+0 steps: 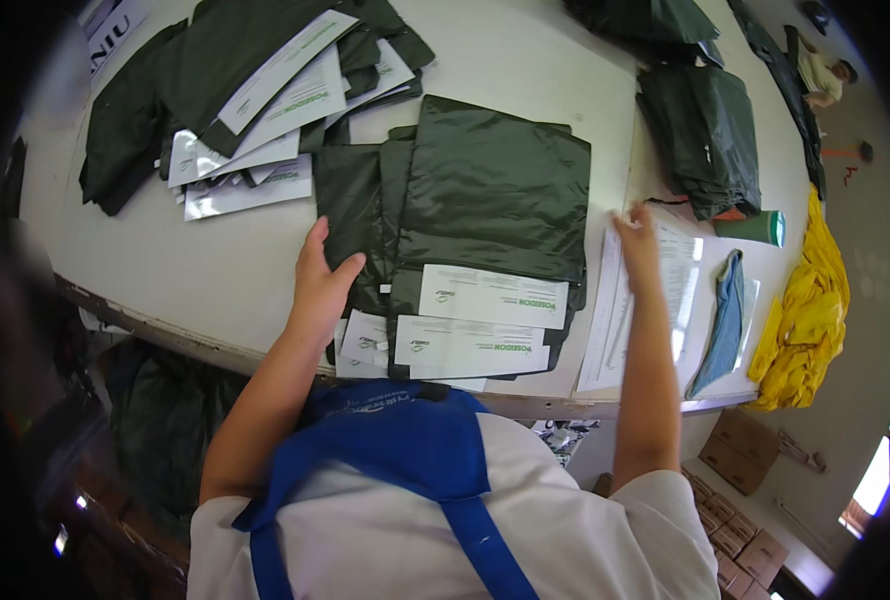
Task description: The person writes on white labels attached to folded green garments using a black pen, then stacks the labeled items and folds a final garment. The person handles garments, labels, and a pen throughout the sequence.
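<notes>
Folded dark green garments [495, 190] lie overlapped in the middle of the white table, with white printed tags [493, 295] along their near side. My left hand [323, 278] rests at the left edge of this pile, open, its thumb spread from the fingers. To the right of the pile, my right hand [639, 245] is over the printed paper sheets [673, 280]. Its fingers look bent but are blurred, so whether they hold anything is unclear.
At the far left is a heap of dark green garments [135, 140] with white tags. Bagged dark garments [705, 130], a green roll [755, 229], a folded blue cloth [722, 320] and yellow fabric [810, 310] are on the right. Another person [818, 78] is at the far right.
</notes>
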### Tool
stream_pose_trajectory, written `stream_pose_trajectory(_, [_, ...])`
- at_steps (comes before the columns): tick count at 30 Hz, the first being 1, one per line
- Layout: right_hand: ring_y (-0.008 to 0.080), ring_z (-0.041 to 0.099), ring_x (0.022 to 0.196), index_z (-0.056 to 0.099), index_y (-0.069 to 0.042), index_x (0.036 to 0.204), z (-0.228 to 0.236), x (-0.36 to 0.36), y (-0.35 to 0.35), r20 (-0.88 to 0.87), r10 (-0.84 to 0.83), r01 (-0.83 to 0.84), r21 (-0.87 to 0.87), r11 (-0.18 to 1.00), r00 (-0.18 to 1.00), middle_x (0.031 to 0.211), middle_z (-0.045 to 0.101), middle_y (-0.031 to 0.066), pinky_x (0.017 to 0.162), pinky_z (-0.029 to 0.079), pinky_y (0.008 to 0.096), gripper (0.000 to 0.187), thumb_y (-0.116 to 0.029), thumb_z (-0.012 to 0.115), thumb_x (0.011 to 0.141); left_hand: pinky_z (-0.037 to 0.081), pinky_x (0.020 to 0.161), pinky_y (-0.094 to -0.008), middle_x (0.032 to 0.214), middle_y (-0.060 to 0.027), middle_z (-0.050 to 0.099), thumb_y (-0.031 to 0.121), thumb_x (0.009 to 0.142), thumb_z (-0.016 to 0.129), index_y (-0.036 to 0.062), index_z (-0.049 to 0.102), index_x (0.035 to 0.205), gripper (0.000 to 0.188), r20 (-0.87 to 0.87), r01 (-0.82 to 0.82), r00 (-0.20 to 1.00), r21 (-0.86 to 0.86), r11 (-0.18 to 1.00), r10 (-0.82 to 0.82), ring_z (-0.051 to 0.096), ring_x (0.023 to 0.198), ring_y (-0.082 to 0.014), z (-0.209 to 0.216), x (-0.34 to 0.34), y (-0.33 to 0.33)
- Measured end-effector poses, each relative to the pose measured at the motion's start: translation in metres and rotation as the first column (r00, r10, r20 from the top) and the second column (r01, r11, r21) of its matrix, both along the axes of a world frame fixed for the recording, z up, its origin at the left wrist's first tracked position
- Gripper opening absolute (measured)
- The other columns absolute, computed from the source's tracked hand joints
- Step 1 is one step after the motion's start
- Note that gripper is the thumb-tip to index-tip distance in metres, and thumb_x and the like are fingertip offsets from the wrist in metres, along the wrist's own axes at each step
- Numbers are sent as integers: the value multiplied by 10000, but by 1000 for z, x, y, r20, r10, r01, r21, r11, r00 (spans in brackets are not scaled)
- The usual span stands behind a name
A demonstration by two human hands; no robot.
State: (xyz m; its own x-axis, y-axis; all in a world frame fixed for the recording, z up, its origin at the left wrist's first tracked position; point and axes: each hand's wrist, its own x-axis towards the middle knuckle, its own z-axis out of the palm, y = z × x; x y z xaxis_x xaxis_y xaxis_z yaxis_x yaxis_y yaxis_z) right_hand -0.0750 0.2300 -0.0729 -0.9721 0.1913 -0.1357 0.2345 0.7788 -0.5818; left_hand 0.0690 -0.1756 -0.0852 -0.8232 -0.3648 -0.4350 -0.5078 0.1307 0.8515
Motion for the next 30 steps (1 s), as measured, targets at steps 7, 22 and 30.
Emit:
stream_pose_trajectory(7, [236,583,1012,423,73,1285,-5,38,-78,116,-56,56,-3,998,992,1155,572,206,861,461,325,689,-305,705,782,407,935,-325,1278,-192,458,68,793,634,-29,297,1371,676,5,-149,986,452,880,164,494,1118,-237,-6,-14,4])
stream_pose_trajectory(22, [218,531,1088,422,18,1300,49,95,-88,217,129,34,-618,785,968,1200,555,98,971,397,319,635,52,658,711,450,906,-353,1168,-134,549,-47,720,662,8,365,1335,685,28,130,979,673,729,-200,553,1030,-226,0,7,6])
stream_pose_trajectory(30, [237,558,1077,418,40,1302,162,6,-131,-200,167,-260,-709,656,966,1197,559,128,965,420,336,674,-58,706,700,385,979,-335,1198,-128,537,47,803,634,-5,328,1347,626,-546,324,834,367,872,-79,507,1096,-191,131,-47,-46])
